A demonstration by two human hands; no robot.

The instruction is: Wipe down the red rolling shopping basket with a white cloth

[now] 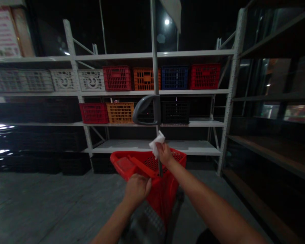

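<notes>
A red plastic shopping cart (165,189) stands in front of me, with holes in its basket walls. My left hand (137,188) is closed over its near rim. From the cart rises a metal pole (154,51) with a grey loop-shaped handle (157,110) partway up. My right hand (164,154) is closed on a crumpled white cloth (157,143), which lies against the pole just below that handle. The fingertips of this hand are partly hidden by the cloth.
A light metal shelf rack (152,92) stretches behind the cart, bearing red, orange, blue, white and black plastic crates, such as a blue crate (175,77). Dark shelving (269,99) stands along the right side. Grey floor (53,200) lies at the lower left.
</notes>
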